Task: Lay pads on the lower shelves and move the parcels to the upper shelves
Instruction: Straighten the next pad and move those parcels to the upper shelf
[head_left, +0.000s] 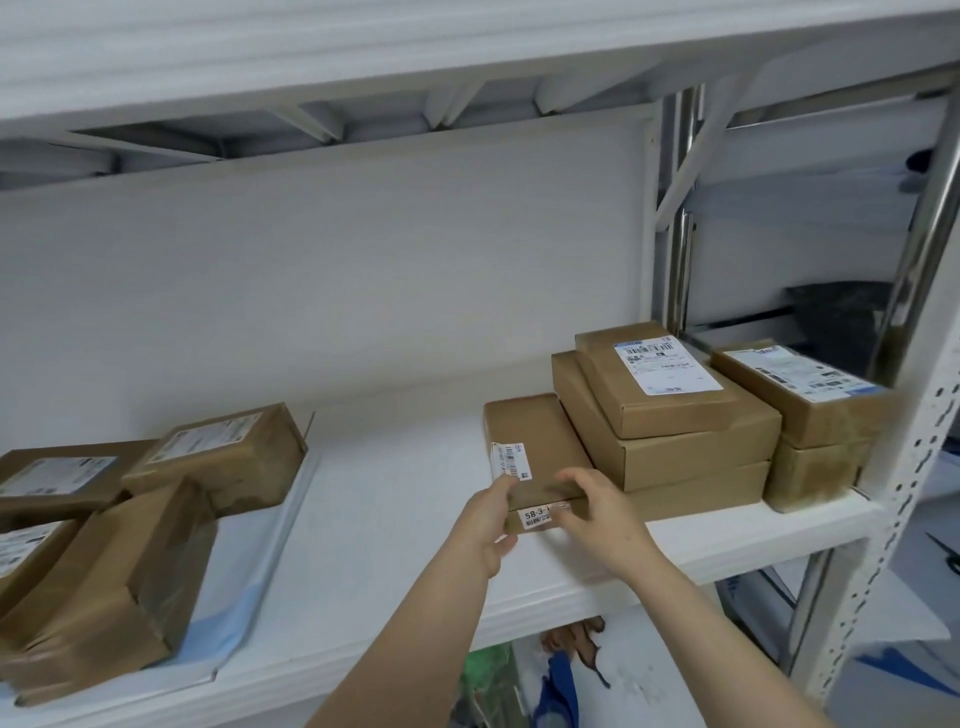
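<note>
Lying flat on the white shelf (405, 499) at centre-right of the frame, a slim brown parcel (535, 441) runs its long axis away from the viewer toward the back wall, its short near end facing the shelf's front edge. Both hands meet at that near end: the left hand (488, 522) pinches the left corner, fingers on top and thumb beneath, while the right hand (597, 514) curls over the top edge just beside it, equally near. A stack of parcels (670, 441) appears to touch its right side, so the lift likely needs to come straight back.
</note>
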